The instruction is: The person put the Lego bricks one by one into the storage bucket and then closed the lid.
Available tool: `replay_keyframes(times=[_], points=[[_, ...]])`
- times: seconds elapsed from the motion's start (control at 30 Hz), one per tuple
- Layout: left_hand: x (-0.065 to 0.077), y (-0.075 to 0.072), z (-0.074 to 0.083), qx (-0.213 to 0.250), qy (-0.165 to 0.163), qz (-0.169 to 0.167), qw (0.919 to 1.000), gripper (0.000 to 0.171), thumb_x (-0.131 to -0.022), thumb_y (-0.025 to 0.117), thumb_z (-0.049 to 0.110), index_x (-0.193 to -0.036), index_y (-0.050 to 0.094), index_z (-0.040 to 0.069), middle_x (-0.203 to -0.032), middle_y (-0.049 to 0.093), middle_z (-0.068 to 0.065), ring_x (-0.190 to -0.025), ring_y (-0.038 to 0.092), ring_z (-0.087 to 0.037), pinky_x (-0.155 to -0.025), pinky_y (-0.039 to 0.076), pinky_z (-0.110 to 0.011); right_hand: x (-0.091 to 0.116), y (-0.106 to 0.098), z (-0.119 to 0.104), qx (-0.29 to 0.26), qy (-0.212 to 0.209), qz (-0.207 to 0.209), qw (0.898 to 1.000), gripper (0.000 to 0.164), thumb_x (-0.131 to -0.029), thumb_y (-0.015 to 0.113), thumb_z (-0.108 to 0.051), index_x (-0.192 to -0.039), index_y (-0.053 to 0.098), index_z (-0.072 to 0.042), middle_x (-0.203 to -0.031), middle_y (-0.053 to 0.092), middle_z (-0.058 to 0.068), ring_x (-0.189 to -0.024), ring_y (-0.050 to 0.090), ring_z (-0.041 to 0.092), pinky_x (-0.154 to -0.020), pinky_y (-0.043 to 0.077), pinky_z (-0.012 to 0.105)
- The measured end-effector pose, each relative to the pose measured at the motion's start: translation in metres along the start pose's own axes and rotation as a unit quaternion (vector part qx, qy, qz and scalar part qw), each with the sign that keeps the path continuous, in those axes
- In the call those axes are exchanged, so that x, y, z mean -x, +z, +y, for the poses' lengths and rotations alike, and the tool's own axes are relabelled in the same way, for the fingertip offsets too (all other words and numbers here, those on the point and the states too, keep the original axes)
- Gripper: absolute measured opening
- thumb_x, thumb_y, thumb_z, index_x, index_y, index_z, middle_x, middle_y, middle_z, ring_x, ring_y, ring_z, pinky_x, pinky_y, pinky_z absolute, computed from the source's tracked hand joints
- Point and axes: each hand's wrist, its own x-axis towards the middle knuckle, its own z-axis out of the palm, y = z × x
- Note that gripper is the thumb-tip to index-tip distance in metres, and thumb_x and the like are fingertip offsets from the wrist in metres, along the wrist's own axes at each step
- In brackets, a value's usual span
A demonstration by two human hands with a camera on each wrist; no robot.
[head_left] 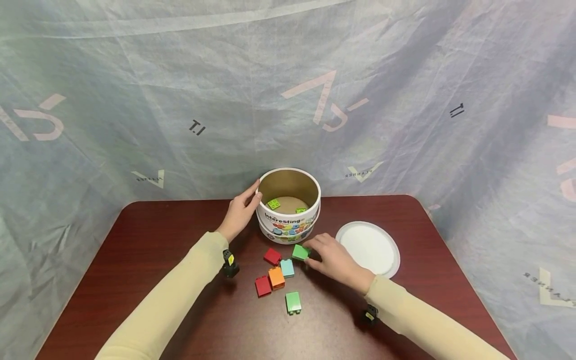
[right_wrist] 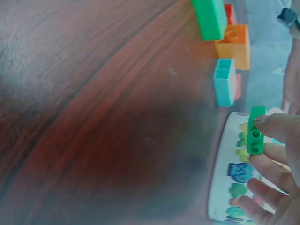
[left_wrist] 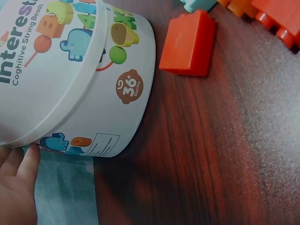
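Observation:
My right hand (head_left: pixel 335 257) pinches a green toy block (right_wrist: pixel 256 130) between thumb and fingers, just in front of a round white bucket (head_left: pixel 288 232). Against the bucket's left side rests my left hand (head_left: pixel 238 214), its fingers (left_wrist: pixel 29 166) straight along the wall under the rim. Two lime green blocks, one on the left (head_left: pixel 273 204) and one on the right (head_left: pixel 301 210), lie inside the bucket. In front of it are a red block (left_wrist: pixel 188 43), a light blue block (head_left: pixel 287 268), an orange block (head_left: pixel 276 278), another red block (head_left: pixel 263 286) and a second green block (head_left: pixel 293 303).
A round white lid (head_left: pixel 369 250) lies on the dark red wooden table (head_left: pixel 180 240), right of the bucket and beside my right hand. Grey printed cloth (head_left: pixel 225 100) hangs behind the table and along both sides.

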Motion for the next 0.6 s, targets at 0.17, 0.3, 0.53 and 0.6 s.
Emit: replay_keyframes(times=[0.17, 0.3, 0.53, 0.6], points=[[0.001, 0.001, 0.001, -0.003, -0.005, 0.002, 1.0000, 0.056, -0.110, 0.053, 0.042, -0.162, 0.039, 0.027, -0.166, 0.037, 0.006, -0.152, 0.034, -0.018, -0.123, 0.034, -0.041, 0.001, -0.013, -0.006, 0.011, -0.019, 0.012, 1.000, 0.034, -0.089, 0.084, -0.024, -0.117, 0.074, -0.008, -0.106, 0.070, 0.003, -0.102, 0.062, 0.023, -0.089, 0.056, 0.041], [0.001, 0.001, 0.002, -0.001, -0.007, 0.003, 1.0000, 0.056, -0.110, 0.053, 0.041, -0.162, 0.039, 0.027, -0.166, 0.037, 0.007, -0.152, 0.034, -0.017, -0.123, 0.034, -0.041, 0.002, -0.024, -0.011, 0.013, -0.029, 0.020, 0.999, 0.034, -0.089, 0.084, -0.023, -0.118, 0.075, -0.008, -0.107, 0.071, 0.003, -0.102, 0.061, 0.022, -0.089, 0.055, 0.040], [0.001, 0.002, 0.000, -0.007, 0.015, 0.016, 0.9997, 0.056, -0.110, 0.054, 0.038, -0.162, 0.041, 0.021, -0.164, 0.041, 0.000, -0.150, 0.039, -0.022, -0.121, 0.037, -0.043, 0.001, -0.039, -0.016, -0.001, -0.040, 0.035, 0.999, 0.035, -0.087, 0.085, -0.021, -0.118, 0.075, -0.007, -0.109, 0.070, 0.003, -0.105, 0.061, 0.023, -0.092, 0.055, 0.041], [0.000, 0.002, -0.001, -0.007, 0.018, 0.018, 0.9996, 0.056, -0.110, 0.054, 0.038, -0.162, 0.042, 0.020, -0.164, 0.041, -0.001, -0.149, 0.040, -0.022, -0.120, 0.038, -0.044, -0.001, -0.042, -0.017, -0.005, -0.041, 0.037, 0.998, 0.035, -0.088, 0.085, -0.020, -0.119, 0.075, -0.007, -0.109, 0.070, 0.005, -0.106, 0.061, 0.023, -0.093, 0.055, 0.042]])
